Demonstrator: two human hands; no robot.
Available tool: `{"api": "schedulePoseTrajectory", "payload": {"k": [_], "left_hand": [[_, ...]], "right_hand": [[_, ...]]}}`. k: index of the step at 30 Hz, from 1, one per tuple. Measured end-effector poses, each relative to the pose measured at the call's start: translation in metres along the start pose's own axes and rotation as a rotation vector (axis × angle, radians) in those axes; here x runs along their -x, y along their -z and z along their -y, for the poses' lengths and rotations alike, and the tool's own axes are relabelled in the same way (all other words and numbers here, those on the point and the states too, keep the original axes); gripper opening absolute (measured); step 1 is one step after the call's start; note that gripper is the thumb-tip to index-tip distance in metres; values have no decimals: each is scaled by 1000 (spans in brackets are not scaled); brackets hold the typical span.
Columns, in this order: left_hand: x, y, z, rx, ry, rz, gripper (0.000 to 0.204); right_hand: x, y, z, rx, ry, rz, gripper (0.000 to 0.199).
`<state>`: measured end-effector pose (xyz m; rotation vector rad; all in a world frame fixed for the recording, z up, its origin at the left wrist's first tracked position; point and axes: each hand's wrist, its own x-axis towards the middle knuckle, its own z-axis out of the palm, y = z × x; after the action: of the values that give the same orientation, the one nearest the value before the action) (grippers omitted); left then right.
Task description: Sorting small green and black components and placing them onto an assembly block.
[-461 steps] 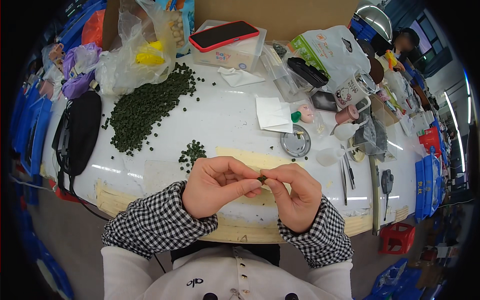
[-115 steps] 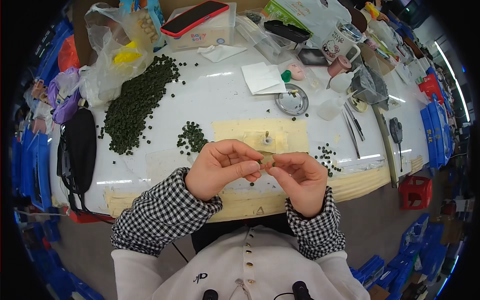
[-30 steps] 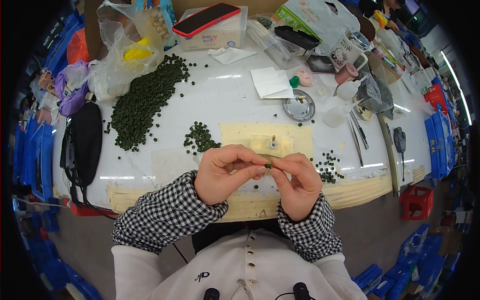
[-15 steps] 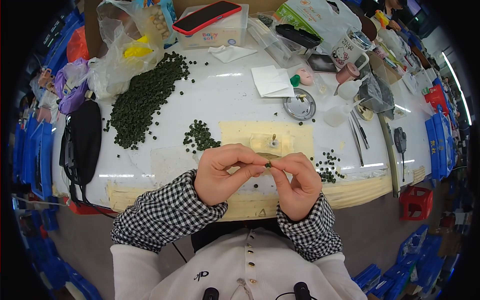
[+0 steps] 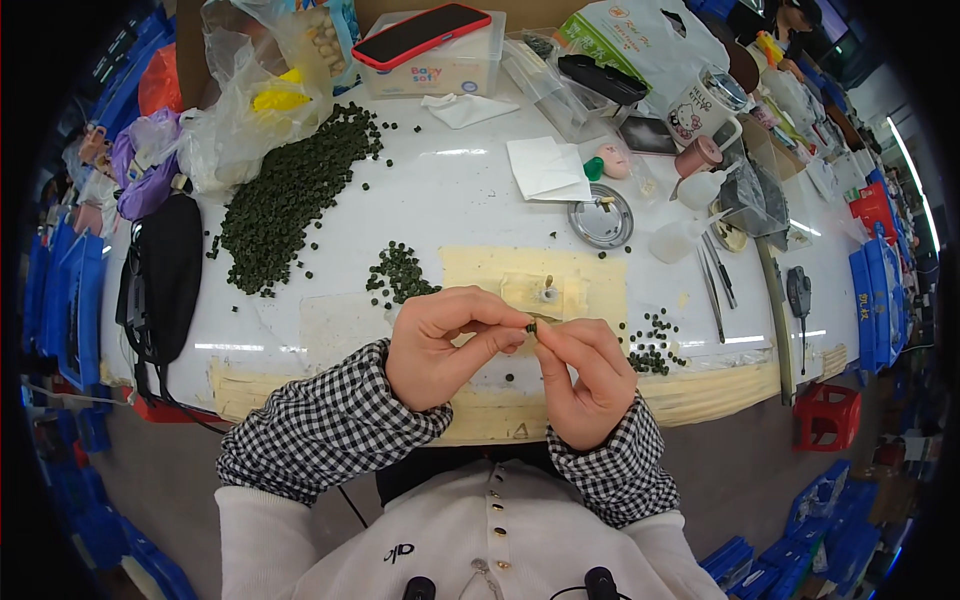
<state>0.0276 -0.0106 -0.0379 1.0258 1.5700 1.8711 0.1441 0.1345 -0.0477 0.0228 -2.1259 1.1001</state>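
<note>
My left hand (image 5: pixel 445 342) pinches a small dark green piece (image 5: pixel 531 327) between thumb and forefinger. The fingertips of my right hand (image 5: pixel 588 385) close on the same piece from the other side. Just beyond them, a small taped block (image 5: pixel 545 293) with a short upright pin sits on yellow tape (image 5: pixel 470 262). A small heap of similar dark pieces (image 5: pixel 397 272) lies beyond my left hand. More loose pieces (image 5: pixel 655 345) are scattered to the right of my right hand. The fingers partly cover the held piece, so its details cannot be made out.
A large pile of dark green pieces (image 5: pixel 290 200) spreads at the far left, near plastic bags (image 5: pixel 240 130) and a black pouch (image 5: pixel 165 285). To the right are a round metal dish (image 5: pixel 600 228), tweezers (image 5: pixel 712 290), squeeze bottles (image 5: pixel 672 240) and a mug (image 5: pixel 700 108). A phone (image 5: pixel 425 36) rests on a box.
My right hand has shifted slightly left, and its fingers have changed position around the small piece. My left hand keeps its pinch. The whole view has shifted slightly.
</note>
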Motion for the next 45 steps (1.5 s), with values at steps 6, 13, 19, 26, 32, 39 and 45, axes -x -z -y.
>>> {"api": "schedulePoseTrajectory", "payload": {"k": [6, 13, 19, 26, 32, 39, 45], "left_hand": [[0, 0, 1, 15, -16, -4, 16], [-1, 1, 2, 23, -22, 3, 16], [-1, 1, 1, 40, -17, -1, 17], [-3, 5, 6, -55, -118, 28, 21], [-3, 6, 4, 21, -31, 38, 16], [-1, 6, 7, 112, -14, 34, 16], [-2, 5, 1, 109, 13, 28, 15]], "right_hand": [[1, 1, -1, -50, -24, 17, 33], [3, 1, -3, -108, -81, 21, 32], [0, 2, -1, -121, -61, 47, 32], [-1, 4, -2, -93, -13, 75, 32], [0, 2, -3, -138, -54, 43, 31], [1, 1, -2, -142, -64, 22, 30], [2, 2, -2, -141, -70, 23, 31]]}}
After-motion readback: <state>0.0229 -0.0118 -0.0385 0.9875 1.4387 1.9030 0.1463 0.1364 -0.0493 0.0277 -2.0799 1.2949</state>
